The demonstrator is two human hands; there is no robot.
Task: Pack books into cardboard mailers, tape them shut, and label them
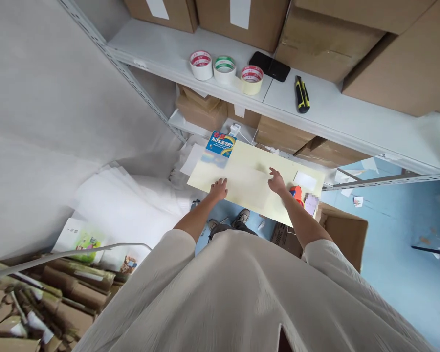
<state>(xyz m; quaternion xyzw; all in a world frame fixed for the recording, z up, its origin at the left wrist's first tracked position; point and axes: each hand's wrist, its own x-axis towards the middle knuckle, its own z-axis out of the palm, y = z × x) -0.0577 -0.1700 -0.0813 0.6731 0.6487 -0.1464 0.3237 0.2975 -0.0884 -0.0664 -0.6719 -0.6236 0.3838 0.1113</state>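
Note:
A pale yellow tabletop (205, 178) lies in front of me. My left hand (219, 188) rests at its near edge, fingers spread and nothing held. Farther right, my right hand (275, 180) is over the tabletop with fingers apart and nothing visible in them. A blue book (221, 144) with red, white and yellow lettering lies at the far left corner, beyond my left hand. Close to my right wrist is a red-orange and blue object (296, 192), partly hidden by my forearm. A white paper slip (305, 180) lies past it.
A shelf (242, 90) above the far side carries several cardboard boxes (242, 22), tape rolls (225, 69), a black phone (270, 66) and a yellow-black utility knife (302, 94). White sheeting (121, 200) is heaped at left. An open carton (346, 230) stands at right.

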